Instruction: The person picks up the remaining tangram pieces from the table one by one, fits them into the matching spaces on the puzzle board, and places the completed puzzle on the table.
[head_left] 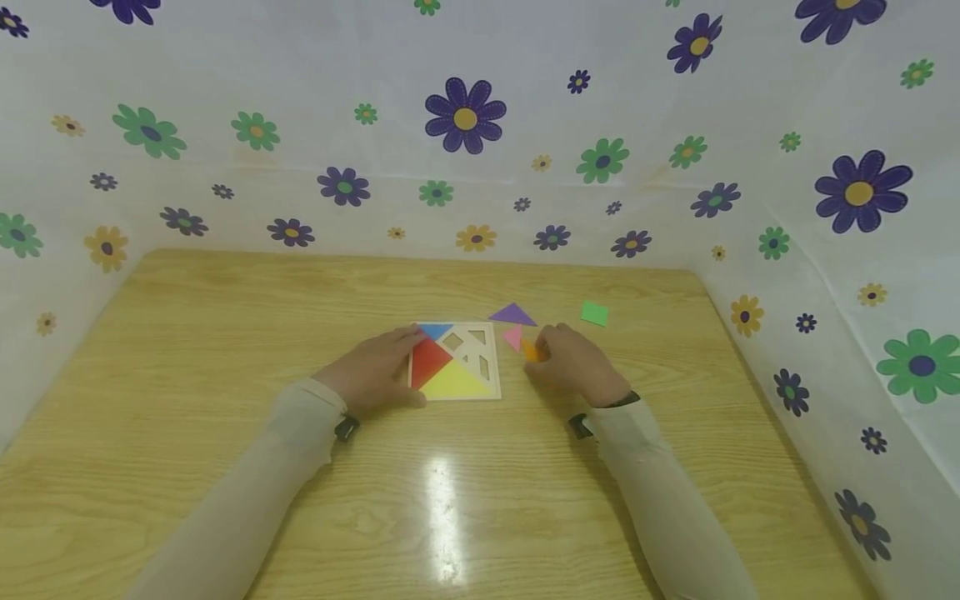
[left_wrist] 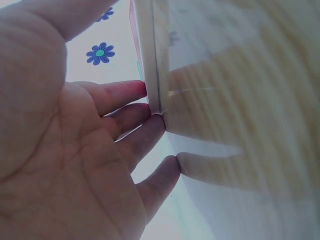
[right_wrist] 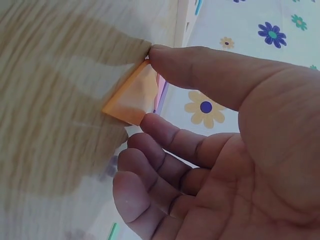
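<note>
A white square tangram board [head_left: 495, 367] lies flat on the table, with blue, red and yellow triangles set in its left and front parts and several bare cut-outs at the right. My left hand [head_left: 378, 367] holds the board by its left side, thumb near the front corner and fingers at the back one. In the left wrist view, fingertips touch the board's edge [left_wrist: 150, 65]. To the right of the board, my right hand [head_left: 573, 362] pinches an orange tangram piece [right_wrist: 132, 95] between thumb and index finger, low at the tabletop. Fingers partly hide that piece in the head view.
A pink piece [head_left: 513, 337] lies between the board and the right hand. Behind it is a purple triangle [head_left: 513, 315]. Farther right sits a green piece [head_left: 595, 313]. White flower-printed sheeting [head_left: 300, 83] borders the wooden table [head_left: 225, 317] at the back and sides.
</note>
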